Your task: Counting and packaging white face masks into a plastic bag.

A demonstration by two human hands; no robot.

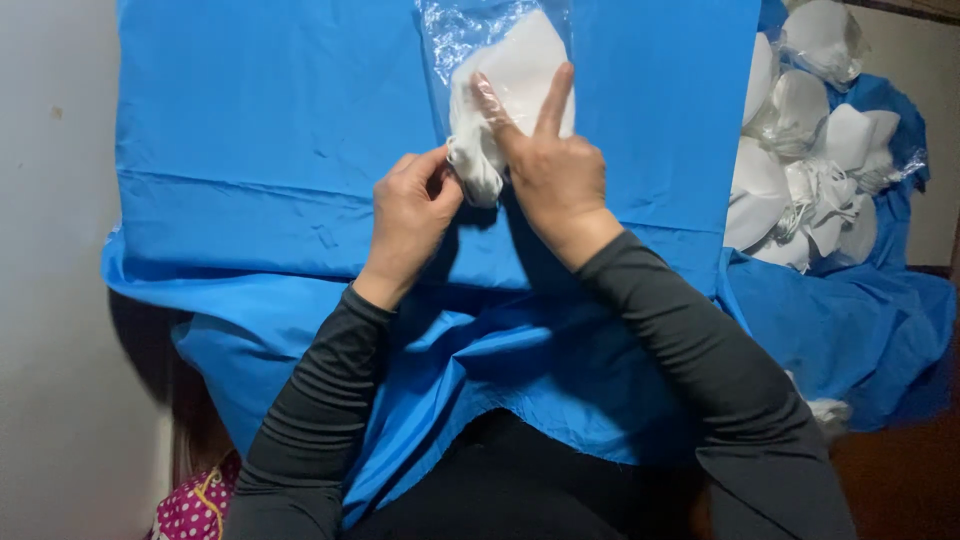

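Head view: blue cloth (pixel 270 150) is the biggest thing, one sheet spread flat under both hands and draping down toward the person's lap. Next in size, a pile of bagged white pieces (pixel 815 160) sits well to the right of the right-hand fingers, on more blue cloth; roughly eight to ten show, an exact count is not possible since they overlap. One clear plastic bag (pixel 470 35) lies just beyond the fingertips, its mouth toward the hands. One white folded piece (pixel 520 75) is mostly inside that bag, with its bunched lower end sticking out between the two hands.

Right hand (pixel 555 175) lies flat on the bag, index and middle fingers (pixel 553 100) spread in a V and pressing down on the white piece; it grips nothing, just pins. Left hand (pixel 410 215) is curled, thumb and forefinger pinched at the bunched end or the bag's edge; which one, cannot tell.

Step in hand, by my read: stuffing the white piece into the bag, nearly done. Next move likely calls for tucking in the bunched end while the right hand holds the bag steady.

Two hands, both the person's own.
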